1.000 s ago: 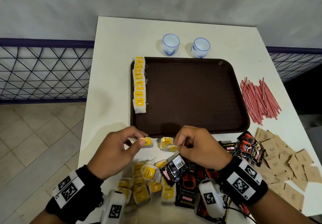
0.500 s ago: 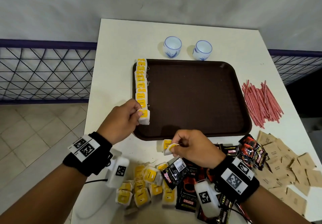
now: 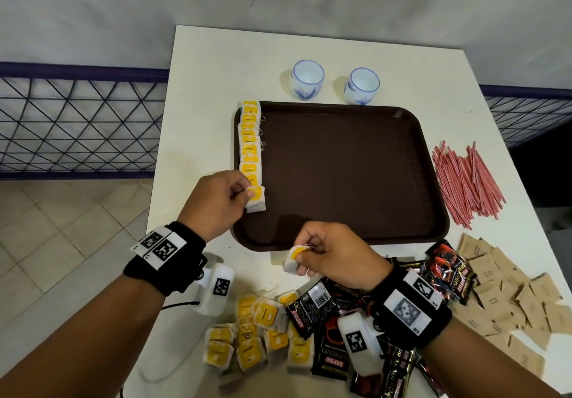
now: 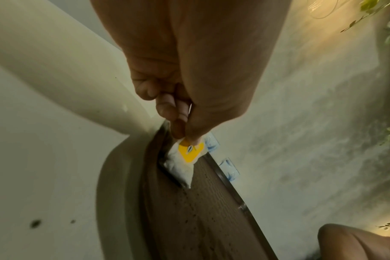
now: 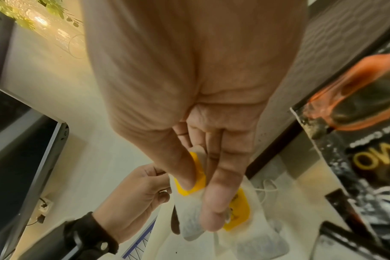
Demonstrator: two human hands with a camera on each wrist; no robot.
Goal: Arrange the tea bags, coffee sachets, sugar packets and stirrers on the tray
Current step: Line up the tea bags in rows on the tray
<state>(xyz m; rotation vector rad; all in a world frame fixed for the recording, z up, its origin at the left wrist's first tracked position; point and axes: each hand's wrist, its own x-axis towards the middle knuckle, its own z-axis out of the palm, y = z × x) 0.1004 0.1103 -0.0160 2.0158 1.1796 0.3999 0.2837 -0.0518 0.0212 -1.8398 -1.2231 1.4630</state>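
Observation:
A brown tray (image 3: 340, 174) lies mid-table. A row of yellow-tagged tea bags (image 3: 250, 143) runs along its left edge. My left hand (image 3: 247, 191) pinches the nearest tea bag (image 3: 257, 201) at the row's near end; in the left wrist view the hand (image 4: 185, 135) pinches the bag (image 4: 183, 161) by its yellow tag, and the bag touches the tray (image 4: 200, 219). My right hand (image 3: 301, 256) grips another tea bag (image 3: 292, 263) just before the tray's near rim, thumb and fingers closed on the bag (image 5: 189, 227).
Loose tea bags (image 3: 257, 335) and black coffee sachets (image 3: 328, 329) are heaped at the table's front edge. Brown sugar packets (image 3: 510, 298) lie front right, red stirrers (image 3: 467, 181) right of the tray. Two cups (image 3: 308, 78) (image 3: 361, 85) stand behind it.
My left hand carried its tea bag from in front of the tray up to the near end of the row. The right hand stayed before the tray with its bag.

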